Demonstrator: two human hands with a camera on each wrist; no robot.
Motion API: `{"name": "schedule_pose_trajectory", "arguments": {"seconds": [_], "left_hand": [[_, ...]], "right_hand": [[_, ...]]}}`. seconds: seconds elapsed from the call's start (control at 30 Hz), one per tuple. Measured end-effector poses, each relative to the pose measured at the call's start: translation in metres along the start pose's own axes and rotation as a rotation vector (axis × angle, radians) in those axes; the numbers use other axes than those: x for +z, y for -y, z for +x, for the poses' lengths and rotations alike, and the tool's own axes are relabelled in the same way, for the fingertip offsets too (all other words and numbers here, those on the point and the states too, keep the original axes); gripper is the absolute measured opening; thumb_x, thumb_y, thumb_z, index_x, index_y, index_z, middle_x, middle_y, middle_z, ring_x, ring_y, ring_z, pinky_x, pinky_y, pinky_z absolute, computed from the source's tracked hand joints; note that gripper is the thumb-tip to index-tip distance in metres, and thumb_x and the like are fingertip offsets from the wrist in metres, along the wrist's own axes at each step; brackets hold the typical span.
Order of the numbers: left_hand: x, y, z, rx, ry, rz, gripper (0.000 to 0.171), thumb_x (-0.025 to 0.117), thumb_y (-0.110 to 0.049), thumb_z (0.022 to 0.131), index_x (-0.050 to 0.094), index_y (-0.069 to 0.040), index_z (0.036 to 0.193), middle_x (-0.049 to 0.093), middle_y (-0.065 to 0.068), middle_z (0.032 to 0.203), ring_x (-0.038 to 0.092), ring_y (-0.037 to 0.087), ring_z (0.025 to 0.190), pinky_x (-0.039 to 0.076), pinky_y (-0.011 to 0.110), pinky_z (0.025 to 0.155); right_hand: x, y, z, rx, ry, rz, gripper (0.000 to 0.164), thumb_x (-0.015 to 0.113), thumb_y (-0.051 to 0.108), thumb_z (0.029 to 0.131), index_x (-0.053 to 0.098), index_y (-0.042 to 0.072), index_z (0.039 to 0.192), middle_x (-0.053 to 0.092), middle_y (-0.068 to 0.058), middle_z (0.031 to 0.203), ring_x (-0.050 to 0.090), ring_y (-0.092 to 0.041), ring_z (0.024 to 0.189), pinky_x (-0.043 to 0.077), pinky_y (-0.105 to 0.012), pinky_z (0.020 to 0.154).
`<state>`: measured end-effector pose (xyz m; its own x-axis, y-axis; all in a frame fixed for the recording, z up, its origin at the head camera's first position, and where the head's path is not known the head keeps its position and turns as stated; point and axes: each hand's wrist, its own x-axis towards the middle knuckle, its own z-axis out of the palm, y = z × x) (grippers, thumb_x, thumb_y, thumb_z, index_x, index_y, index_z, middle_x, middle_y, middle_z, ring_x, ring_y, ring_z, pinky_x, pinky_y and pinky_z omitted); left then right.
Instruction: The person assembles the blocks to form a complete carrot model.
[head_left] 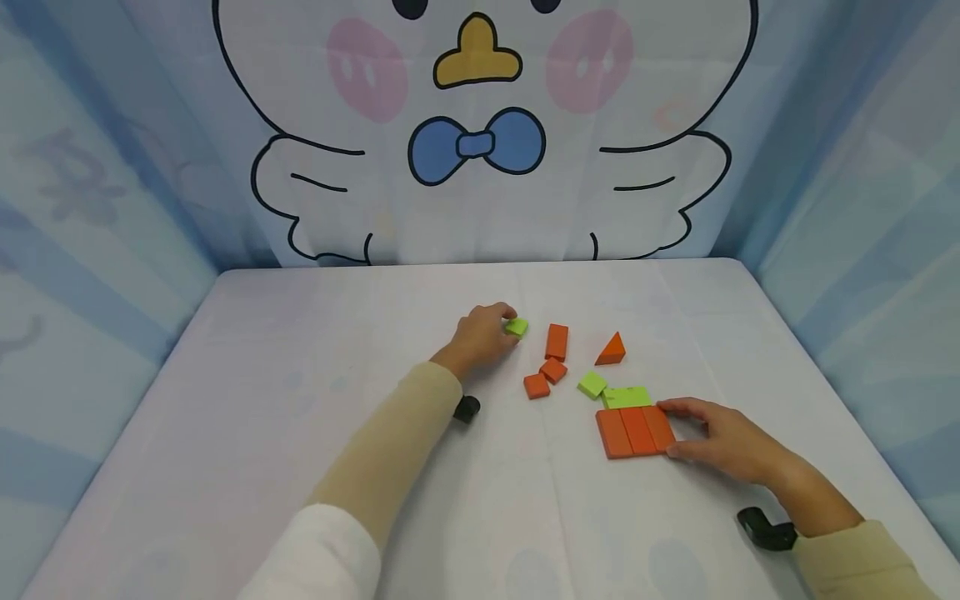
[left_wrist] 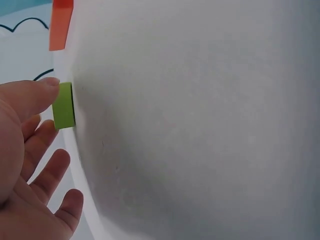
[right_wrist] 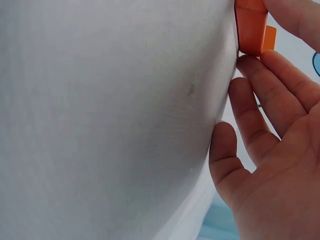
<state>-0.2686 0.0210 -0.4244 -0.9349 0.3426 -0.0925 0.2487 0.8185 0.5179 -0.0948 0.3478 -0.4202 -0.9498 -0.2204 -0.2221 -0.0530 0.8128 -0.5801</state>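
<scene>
My left hand (head_left: 482, 335) pinches a small green block (head_left: 517, 327) between thumb and fingers at the table's far middle. In the left wrist view the green block (left_wrist: 63, 106) sits against the thumb tip, fingers behind it. My right hand (head_left: 731, 437) spans the right end of a row of orange rectangular blocks (head_left: 636, 432), thumb at the near corner and a finger at the far corner. The right wrist view shows the end orange block (right_wrist: 251, 25) between thumb and fingers. Green pieces (head_left: 627, 397) lie along the row's far edge, with a green square block (head_left: 592, 384) beside them.
Between the hands lie an upper orange rectangular block (head_left: 557, 342) and two small orange blocks (head_left: 536, 386). An orange triangular block (head_left: 611, 349) is farther right. The white-covered table (head_left: 225, 433) meets a curtain with a cartoon bird (head_left: 480, 208) at the back.
</scene>
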Motion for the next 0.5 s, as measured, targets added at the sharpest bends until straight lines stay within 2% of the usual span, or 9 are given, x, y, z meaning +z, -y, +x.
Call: {"name": "schedule_pose_trajectory", "arguments": {"seconds": [0.33,0.5], "left_hand": [[0.0065,-0.0019,0.0031,-0.048,-0.057,-0.051,0.042,0.07,-0.027,0.096,0.06,-0.014,0.134,0.062,0.001,0.132,0.053,0.022,0.118,0.038,0.043,0.101],[0.0059,-0.0025,0.0043,-0.048,-0.032,-0.102,0.037,0.068,-0.021,0.097,0.062,-0.014,0.132,0.061,0.0,0.132,0.053,0.023,0.121,0.037,0.043,0.104]], "right_hand": [[-0.0011,0.0,-0.0002,-0.002,0.011,-0.016,0.066,0.077,0.031,0.089,0.052,-0.001,0.141,0.049,-0.026,0.142,0.044,-0.047,0.128,0.037,-0.066,0.1],[-0.0021,-0.0007,-0.0005,-0.003,0.002,-0.022,0.065,0.077,0.03,0.089,0.053,0.0,0.141,0.05,-0.025,0.142,0.044,-0.047,0.129,0.038,-0.065,0.1]]}}
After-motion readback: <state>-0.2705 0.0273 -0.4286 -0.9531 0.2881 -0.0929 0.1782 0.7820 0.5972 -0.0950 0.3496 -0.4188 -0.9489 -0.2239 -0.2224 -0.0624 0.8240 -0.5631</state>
